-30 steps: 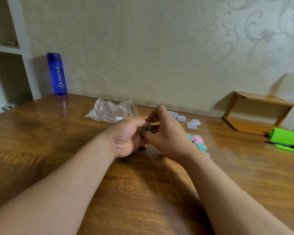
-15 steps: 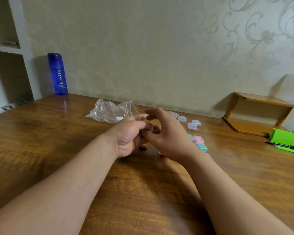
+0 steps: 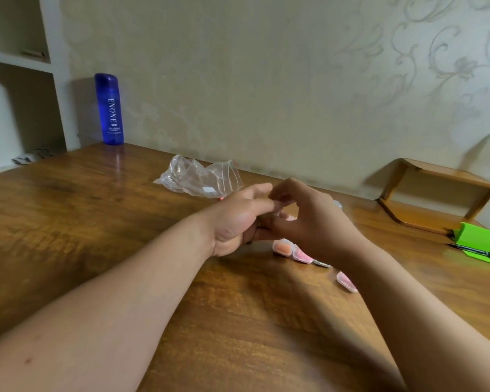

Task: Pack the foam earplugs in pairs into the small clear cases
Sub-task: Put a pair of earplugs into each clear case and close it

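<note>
Small clear cases (image 3: 283, 247): left hand (image 3: 238, 219) and right hand (image 3: 314, 224) meet fingertips just before the crumpled bag (image 3: 201, 179). The green piece pinched earlier is now hidden, perhaps cased; I cannot tell what they grip. Filled cases line up front-right of the bag.

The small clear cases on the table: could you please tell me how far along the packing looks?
Done: a row of filled cases lies on the table beside the right hand, showing orange and pink inside. In hand: the left hand and right hand meet around something small, mostly hidden. Left: one clear case behind the right hand looks empty; anything more is out of sight.
</note>
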{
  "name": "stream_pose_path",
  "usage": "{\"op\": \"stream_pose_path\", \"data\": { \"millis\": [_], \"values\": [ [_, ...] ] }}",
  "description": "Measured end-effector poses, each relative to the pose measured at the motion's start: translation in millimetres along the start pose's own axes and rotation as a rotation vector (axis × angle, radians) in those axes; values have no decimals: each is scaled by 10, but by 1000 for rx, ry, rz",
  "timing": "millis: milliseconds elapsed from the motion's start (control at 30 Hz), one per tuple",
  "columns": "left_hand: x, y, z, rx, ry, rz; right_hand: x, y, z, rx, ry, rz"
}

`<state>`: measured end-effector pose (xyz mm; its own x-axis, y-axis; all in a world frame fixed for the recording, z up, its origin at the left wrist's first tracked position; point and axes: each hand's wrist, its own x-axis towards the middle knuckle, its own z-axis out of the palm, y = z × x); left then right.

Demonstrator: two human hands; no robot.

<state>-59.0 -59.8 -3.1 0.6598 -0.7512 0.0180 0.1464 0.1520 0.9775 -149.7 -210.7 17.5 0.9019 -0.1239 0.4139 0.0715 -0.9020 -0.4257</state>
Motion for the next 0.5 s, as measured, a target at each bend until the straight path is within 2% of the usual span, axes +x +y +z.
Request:
{"op": "stream_pose_path", "data": {
  "millis": [100,233,367,500],
  "values": [
    [-12,-30,46,134,-35,47,-149,182,-181,-28,-2,17],
    [-23,0,59,340,58,195,-348,522,-463,-29,40,139],
    [-36,-29,95,528,152,298,-444,609,-604,3,-105,163],
    [-13,-66,59,527,215,344,-438,512,-616,-69,-231,97]
  ]
}}
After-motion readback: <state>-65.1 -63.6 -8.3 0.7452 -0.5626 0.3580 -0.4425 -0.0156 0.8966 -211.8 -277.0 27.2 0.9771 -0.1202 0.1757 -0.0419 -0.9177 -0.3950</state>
